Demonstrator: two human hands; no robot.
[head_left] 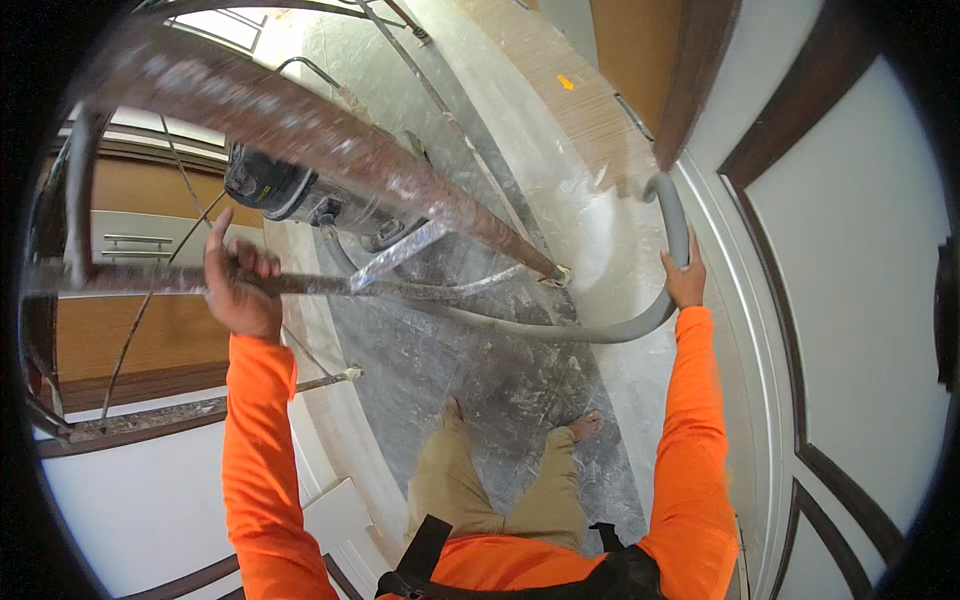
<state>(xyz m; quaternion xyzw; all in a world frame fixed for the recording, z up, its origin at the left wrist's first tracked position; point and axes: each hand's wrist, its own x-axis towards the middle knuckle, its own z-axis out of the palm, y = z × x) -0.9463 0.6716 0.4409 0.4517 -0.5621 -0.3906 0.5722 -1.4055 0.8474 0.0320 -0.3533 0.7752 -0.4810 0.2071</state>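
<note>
My left hand [243, 285] is wrapped round a paint-spattered horizontal metal bar [330, 285] of a scaffold frame, at the left middle. My right hand [683, 270] grips a grey ribbed vacuum hose [630, 330] at the right, close to the doorway trim. The hose curves across beneath the frame toward a steel-and-black vacuum cleaner [280, 185], which is partly hidden behind a thick spattered diagonal pole [300, 120]. The hose's upper end bends down beside the wall, and its tip is hard to make out.
My bare feet stand on a dusty dark floor strip [510, 430] with pale borders. A panelled white door [850, 250] fills the right side. Wooden cabinets [140, 340] with white fronts line the left, behind more scaffold rods and a lower bar [180, 410].
</note>
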